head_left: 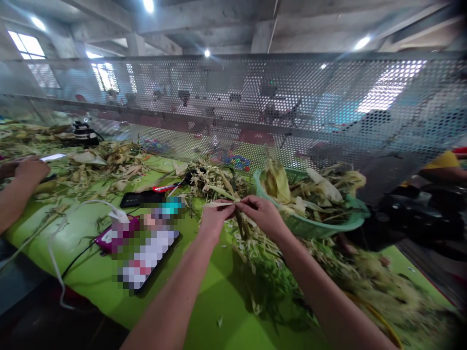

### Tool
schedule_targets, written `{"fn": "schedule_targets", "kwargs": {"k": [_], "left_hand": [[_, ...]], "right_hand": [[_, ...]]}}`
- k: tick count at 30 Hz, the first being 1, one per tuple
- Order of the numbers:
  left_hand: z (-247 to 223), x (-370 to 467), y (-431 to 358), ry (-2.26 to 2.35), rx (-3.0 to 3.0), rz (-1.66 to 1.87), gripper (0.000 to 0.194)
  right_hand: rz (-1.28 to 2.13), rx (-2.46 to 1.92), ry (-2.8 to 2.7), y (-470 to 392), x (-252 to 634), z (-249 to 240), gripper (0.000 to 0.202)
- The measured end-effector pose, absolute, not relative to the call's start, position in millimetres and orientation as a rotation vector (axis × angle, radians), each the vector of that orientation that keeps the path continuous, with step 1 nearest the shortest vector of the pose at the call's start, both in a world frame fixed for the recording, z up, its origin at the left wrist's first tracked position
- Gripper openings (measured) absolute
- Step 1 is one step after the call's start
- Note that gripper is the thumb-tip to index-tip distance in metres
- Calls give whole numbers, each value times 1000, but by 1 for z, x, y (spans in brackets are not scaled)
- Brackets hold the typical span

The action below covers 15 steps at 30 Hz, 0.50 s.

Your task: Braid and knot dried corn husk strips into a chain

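Observation:
My left hand (pixel 216 216) and my right hand (pixel 263 214) meet over the green table, fingertips pinched close together. Between them are strips of dried corn husk (pixel 233 187), some pointing up and away, others hanging below the fingers. Both hands grip these strips near one spot; the exact crossing is too small to make out. Just behind lies a heap of shredded husk pieces (pixel 207 182). To the right of my hands stands a light green plastic basket (pixel 324 228) filled with pale husks. Green and yellowish plant strands (pixel 266 277) lie beneath my right forearm.
On the green table (pixel 197 301) lie a phone (pixel 153 260), a purple power strip (pixel 113 236) with cables, a dark phone-like object (pixel 141 198) and a red-handled cutter (pixel 166 187). A perforated metal screen (pixel 204 107) runs behind. Another person's hand (pixel 31 172) is at left.

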State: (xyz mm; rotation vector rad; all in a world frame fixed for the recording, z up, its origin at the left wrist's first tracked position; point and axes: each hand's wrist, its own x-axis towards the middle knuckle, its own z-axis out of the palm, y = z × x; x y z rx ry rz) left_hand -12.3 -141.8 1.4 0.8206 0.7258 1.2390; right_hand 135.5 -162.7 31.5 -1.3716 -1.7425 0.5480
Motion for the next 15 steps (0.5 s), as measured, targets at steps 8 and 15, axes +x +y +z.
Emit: {"fn": "schedule_targets", "kwargs": {"k": [8, 15], "left_hand": [[-2, -10, -142, 655, 935, 1224, 36], [-9, -13, -138, 705, 1155, 1167, 26]], "right_hand": [[938, -1247, -1343, -161, 133, 27, 36], [833, -1253, -1406, -164, 132, 33, 35]]}}
